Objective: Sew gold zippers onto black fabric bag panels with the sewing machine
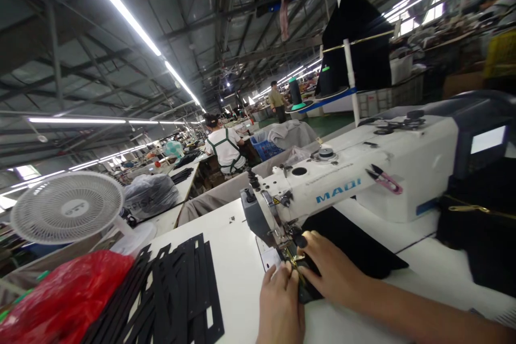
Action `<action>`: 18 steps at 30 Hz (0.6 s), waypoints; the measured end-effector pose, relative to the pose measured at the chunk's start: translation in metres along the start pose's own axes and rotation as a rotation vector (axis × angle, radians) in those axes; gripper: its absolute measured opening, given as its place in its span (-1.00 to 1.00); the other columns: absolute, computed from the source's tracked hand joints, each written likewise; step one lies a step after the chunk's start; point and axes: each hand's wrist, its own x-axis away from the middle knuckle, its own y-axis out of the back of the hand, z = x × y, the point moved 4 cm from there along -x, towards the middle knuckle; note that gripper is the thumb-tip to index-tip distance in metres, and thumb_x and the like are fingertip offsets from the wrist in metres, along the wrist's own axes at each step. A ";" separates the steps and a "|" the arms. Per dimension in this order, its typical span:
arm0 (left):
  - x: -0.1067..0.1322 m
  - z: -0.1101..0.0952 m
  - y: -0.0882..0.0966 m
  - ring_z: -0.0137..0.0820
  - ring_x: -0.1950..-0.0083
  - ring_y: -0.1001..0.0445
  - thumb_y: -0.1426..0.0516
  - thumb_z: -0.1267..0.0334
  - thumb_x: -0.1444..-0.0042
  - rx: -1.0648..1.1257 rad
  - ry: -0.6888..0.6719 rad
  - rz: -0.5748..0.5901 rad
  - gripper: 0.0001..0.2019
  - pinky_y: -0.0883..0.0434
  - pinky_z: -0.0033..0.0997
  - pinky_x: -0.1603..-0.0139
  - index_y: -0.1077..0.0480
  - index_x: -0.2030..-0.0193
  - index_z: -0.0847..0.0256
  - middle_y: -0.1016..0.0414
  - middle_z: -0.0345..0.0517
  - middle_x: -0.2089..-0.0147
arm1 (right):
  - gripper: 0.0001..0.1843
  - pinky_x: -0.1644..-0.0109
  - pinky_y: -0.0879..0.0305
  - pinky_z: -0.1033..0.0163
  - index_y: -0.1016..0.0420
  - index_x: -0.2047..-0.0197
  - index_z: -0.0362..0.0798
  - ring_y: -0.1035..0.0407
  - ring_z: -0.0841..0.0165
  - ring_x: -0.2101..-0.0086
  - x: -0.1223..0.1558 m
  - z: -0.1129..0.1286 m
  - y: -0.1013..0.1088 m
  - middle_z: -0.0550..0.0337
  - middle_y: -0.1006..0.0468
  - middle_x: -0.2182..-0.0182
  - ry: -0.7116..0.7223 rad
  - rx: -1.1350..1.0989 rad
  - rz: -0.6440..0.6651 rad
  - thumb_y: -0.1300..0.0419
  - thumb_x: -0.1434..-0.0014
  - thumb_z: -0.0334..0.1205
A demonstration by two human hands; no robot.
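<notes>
Fabric (355,242), black, is spread on a white table (236,274) beneath the arm of a sewing machine (350,169). At the needle end, a dark piece (309,294) is overlapped by the left hand (281,295), its fingers bunched, and the right hand (336,269), its thumb and fingers bent, beside a brass-coloured part (297,259); whether anything is grasped by either cannot be made out. Black strips (189,290) are piled left of the machine, next to a red plastic bag (76,290), behind which a white fan (68,207) is set
</notes>
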 end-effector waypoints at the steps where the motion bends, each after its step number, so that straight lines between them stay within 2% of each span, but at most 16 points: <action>1: 0.001 0.001 0.000 -0.13 0.02 -0.42 -0.01 0.52 0.27 -0.008 0.011 -0.005 -0.48 -0.36 -0.03 -0.08 -0.39 0.05 0.27 -0.47 0.08 0.03 | -0.89 0.14 -0.26 0.08 -0.39 0.31 -0.15 -0.32 0.17 0.22 -0.005 -0.003 -0.005 0.00 -0.44 0.28 -0.050 0.033 0.018 -0.12 -0.03 -0.42; 4: 0.000 0.000 0.000 -0.13 0.03 -0.42 -0.01 0.52 0.26 0.002 0.020 0.001 -0.48 -0.37 -0.04 -0.08 -0.40 0.06 0.27 -0.47 0.07 0.04 | -0.96 0.23 -0.23 0.15 -0.37 0.41 -0.13 -0.31 0.22 0.32 -0.014 -0.008 -0.016 0.07 -0.42 0.40 -0.135 0.053 0.087 -0.14 0.01 -0.42; 7: -0.004 -0.002 0.002 -0.14 0.02 -0.41 -0.01 0.52 0.27 0.010 0.018 0.052 -0.48 -0.34 -0.01 -0.11 -0.40 0.06 0.29 -0.46 0.07 0.04 | -0.97 0.26 -0.21 0.21 -0.38 0.41 -0.13 -0.32 0.25 0.34 -0.025 -0.011 -0.019 0.08 -0.44 0.41 -0.205 0.035 0.086 -0.13 -0.01 -0.39; 12: -0.008 -0.005 0.005 -0.15 0.00 -0.41 0.00 0.54 0.24 -0.047 0.030 0.128 -0.50 -0.30 0.04 -0.15 -0.39 0.06 0.32 -0.46 0.11 0.06 | -0.87 0.32 -0.22 0.27 -0.43 0.45 -0.13 -0.38 0.25 0.36 -0.057 -0.023 -0.026 0.05 -0.48 0.47 -0.343 0.015 0.097 -0.09 -0.08 -0.35; 15: -0.004 -0.004 0.003 -0.15 -0.02 -0.41 0.00 0.54 0.22 -0.044 0.032 0.110 -0.49 -0.30 0.05 -0.15 -0.38 0.04 0.32 -0.46 0.12 0.04 | -0.84 0.24 -0.26 0.27 -0.48 0.39 -0.15 -0.39 0.25 0.29 -0.054 -0.018 -0.021 0.04 -0.50 0.40 -0.271 0.010 0.103 -0.06 -0.09 -0.41; 18: 0.000 -0.002 0.000 -0.13 -0.03 -0.40 0.00 0.54 0.23 -0.018 0.038 0.056 -0.49 -0.32 0.03 -0.15 -0.39 0.05 0.32 -0.46 0.13 0.03 | -0.79 0.08 -0.26 0.20 -0.51 0.30 -0.07 -0.34 0.26 0.16 -0.018 -0.004 -0.010 0.08 -0.48 0.23 -0.079 0.002 0.124 -0.07 -0.10 -0.44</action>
